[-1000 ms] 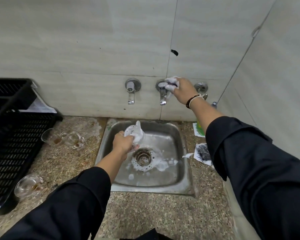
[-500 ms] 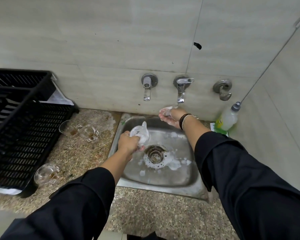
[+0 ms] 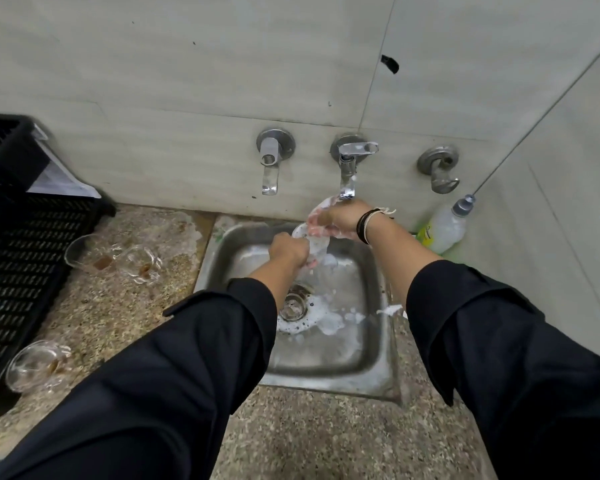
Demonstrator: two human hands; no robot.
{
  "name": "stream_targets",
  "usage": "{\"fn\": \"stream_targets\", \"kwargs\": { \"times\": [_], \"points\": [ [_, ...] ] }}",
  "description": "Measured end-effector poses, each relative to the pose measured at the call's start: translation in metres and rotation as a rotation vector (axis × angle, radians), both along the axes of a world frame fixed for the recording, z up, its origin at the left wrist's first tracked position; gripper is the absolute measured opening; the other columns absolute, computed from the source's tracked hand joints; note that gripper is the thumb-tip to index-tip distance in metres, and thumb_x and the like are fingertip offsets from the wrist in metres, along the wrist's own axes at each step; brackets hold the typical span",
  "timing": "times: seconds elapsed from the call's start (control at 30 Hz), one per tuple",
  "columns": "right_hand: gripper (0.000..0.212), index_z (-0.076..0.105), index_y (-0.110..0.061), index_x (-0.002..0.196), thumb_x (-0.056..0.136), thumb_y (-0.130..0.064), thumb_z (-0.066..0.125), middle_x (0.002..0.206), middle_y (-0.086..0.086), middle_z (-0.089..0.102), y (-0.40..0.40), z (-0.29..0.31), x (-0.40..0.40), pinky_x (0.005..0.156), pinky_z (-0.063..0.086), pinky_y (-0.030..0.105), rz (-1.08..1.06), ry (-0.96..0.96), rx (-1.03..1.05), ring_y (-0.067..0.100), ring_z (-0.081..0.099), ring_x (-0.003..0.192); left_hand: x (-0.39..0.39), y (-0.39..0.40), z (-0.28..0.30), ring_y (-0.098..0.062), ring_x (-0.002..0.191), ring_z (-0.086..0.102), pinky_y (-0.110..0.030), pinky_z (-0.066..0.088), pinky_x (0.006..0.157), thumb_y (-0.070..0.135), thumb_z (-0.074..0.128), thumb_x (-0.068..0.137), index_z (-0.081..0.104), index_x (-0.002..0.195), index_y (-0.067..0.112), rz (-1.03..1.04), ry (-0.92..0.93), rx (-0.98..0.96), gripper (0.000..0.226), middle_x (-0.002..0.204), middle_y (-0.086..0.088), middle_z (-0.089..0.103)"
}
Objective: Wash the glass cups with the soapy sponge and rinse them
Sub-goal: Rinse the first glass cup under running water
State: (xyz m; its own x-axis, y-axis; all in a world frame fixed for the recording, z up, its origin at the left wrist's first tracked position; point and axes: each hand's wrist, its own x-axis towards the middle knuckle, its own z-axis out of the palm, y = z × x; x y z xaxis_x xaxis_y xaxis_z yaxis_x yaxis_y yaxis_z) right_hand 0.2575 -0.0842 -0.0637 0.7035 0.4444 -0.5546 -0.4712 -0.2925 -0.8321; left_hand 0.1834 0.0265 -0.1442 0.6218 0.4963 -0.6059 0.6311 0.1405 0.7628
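Your steel sink [image 3: 378, 372] holds patches of white foam [image 3: 329, 322] around the drain [image 3: 293, 306]. On the speckled tabletop [image 3: 125, 306] left of the sink, two glass cups [image 3: 113, 259] lie on their sides just beside each other, each with a little brown residue inside; a third glass cup [image 3: 37, 367] lies nearer you, touching or just beside the black crate [image 3: 18, 251], also with a brown trace. A clear soap bottle [image 3: 445, 226] with yellow-green liquid low in it leans in the right corner. Your left hand [image 3: 290, 249] is curled round a soapy glass cup [image 3: 312, 240], gripping it over the back of the sink. Your right hand [image 3: 336, 218] is at the cup's mouth directly under the middle tap [image 3: 349, 171], fingers bent over the rim; foam and blur hide whether it grips the cup or a sponge, can't tell. Water at the spout looks to be running, too blurred to confirm.
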Motion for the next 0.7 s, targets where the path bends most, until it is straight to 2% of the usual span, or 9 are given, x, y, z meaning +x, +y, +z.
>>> {"fn": "stream_targets", "kwargs": {
  "times": [0.1, 0.13, 0.2, 0.27, 0.37, 0.43, 0.5, 0.6, 0.7],
  "points": [
    [0.013, 0.072, -0.007, 0.098, 0.093, -0.002, 0.061, 0.090, -0.003, 0.069, -0.003, 0.003, 0.002, 0.056, 0.047, 0.006, 0.230, -0.296, -0.302, 0.008, 0.062, 0.077, 0.008, -0.010, 0.000, -0.031, 0.076, 0.071, -0.044, 0.065, 0.067, -0.001, 0.060, 0.094, 0.049, 0.137, 0.001, -0.001, -0.001, -0.043, 0.044, 0.119, -0.017, 0.058],
    [0.016, 0.074, -0.014, 0.099, 0.092, -0.008, 0.061, 0.094, -0.006, 0.069, -0.004, 0.003, 0.003, 0.053, 0.039, 0.002, 0.306, -0.426, -0.396, 0.004, 0.059, 0.076, 0.009, -0.012, 0.002, -0.031, 0.080, 0.071, -0.042, 0.064, 0.065, -0.003, 0.060, 0.094, 0.049, 0.138, 0.003, -0.012, -0.001, -0.049, 0.045, 0.126, -0.017, 0.057],
    [0.018, 0.075, -0.019, 0.099, 0.089, -0.008, 0.064, 0.097, -0.006, 0.069, -0.006, 0.003, 0.004, 0.058, 0.042, 0.003, 0.482, -0.599, -0.530, 0.000, 0.059, 0.076, 0.012, -0.014, 0.002, -0.029, 0.087, 0.068, -0.040, 0.065, 0.068, 0.001, 0.064, 0.095, 0.043, 0.146, 0.007, -0.028, -0.011, -0.061, 0.056, 0.140, -0.012, 0.051],
    [0.022, 0.076, -0.016, 0.097, 0.084, -0.002, 0.065, 0.096, -0.002, 0.072, -0.005, 0.004, 0.002, 0.077, 0.053, 0.015, 0.664, -0.757, -0.611, 0.010, 0.067, 0.086, 0.012, -0.013, 0.002, -0.025, 0.086, 0.067, -0.040, 0.065, 0.070, 0.010, 0.068, 0.095, 0.036, 0.153, 0.008, -0.027, -0.027, -0.104, 0.066, 0.146, -0.008, 0.047],
    [0.036, 0.074, -0.016, 0.107, 0.081, 0.000, 0.056, 0.112, 0.008, 0.071, -0.001, 0.007, -0.010, 0.087, 0.049, 0.026, 0.870, -1.036, -0.661, 0.027, 0.065, 0.105, 0.014, -0.008, -0.001, -0.026, 0.091, 0.067, -0.036, 0.064, 0.066, 0.000, 0.060, 0.096, 0.045, 0.143, 0.002, -0.035, -0.073, -0.161, 0.049, 0.142, -0.010, 0.052],
    [0.041, 0.070, -0.020, 0.115, 0.077, -0.011, 0.057, 0.114, 0.010, 0.064, -0.004, 0.004, -0.017, 0.088, 0.050, 0.035, 0.959, -1.236, -0.710, 0.031, 0.062, 0.104, 0.014, -0.005, 0.001, -0.024, 0.086, 0.068, -0.034, 0.062, 0.063, -0.009, 0.053, 0.095, 0.049, 0.131, 0.002, -0.038, -0.102, -0.221, 0.038, 0.125, -0.016, 0.063],
    [0.035, 0.067, -0.018, 0.109, 0.076, -0.019, 0.058, 0.111, 0.007, 0.061, -0.011, 0.000, -0.024, 0.089, 0.046, 0.044, 0.993, -1.358, -0.842, 0.030, 0.057, 0.106, 0.015, -0.002, 0.005, -0.019, 0.072, 0.065, -0.030, 0.058, 0.055, -0.009, 0.047, 0.096, 0.058, 0.120, 0.003, -0.017, -0.131, -0.308, 0.029, 0.098, -0.014, 0.066],
    [0.022, 0.064, -0.014, 0.108, 0.088, -0.020, 0.057, 0.126, 0.007, 0.053, -0.022, -0.010, -0.026, 0.093, 0.037, 0.049, 0.944, -1.344, -0.811, 0.030, 0.047, 0.123, 0.014, 0.003, 0.014, -0.016, 0.068, 0.053, -0.027, 0.054, 0.052, -0.008, 0.033, 0.090, 0.062, 0.108, 0.006, 0.046, -0.143, -0.457, 0.037, 0.086, -0.011, 0.057],
    [0.019, 0.063, -0.014, 0.108, 0.092, -0.019, 0.055, 0.152, 0.009, 0.034, -0.024, -0.019, -0.021, 0.099, 0.039, 0.052, 0.779, -1.323, -0.699, 0.036, 0.039, 0.131, 0.014, 0.006, 0.020, -0.023, 0.085, 0.057, -0.035, 0.061, 0.062, -0.003, 0.036, 0.086, 0.059, 0.113, 0.003, 0.022, -0.174, -0.528, 0.036, 0.099, -0.015, 0.057]
  ]
}}
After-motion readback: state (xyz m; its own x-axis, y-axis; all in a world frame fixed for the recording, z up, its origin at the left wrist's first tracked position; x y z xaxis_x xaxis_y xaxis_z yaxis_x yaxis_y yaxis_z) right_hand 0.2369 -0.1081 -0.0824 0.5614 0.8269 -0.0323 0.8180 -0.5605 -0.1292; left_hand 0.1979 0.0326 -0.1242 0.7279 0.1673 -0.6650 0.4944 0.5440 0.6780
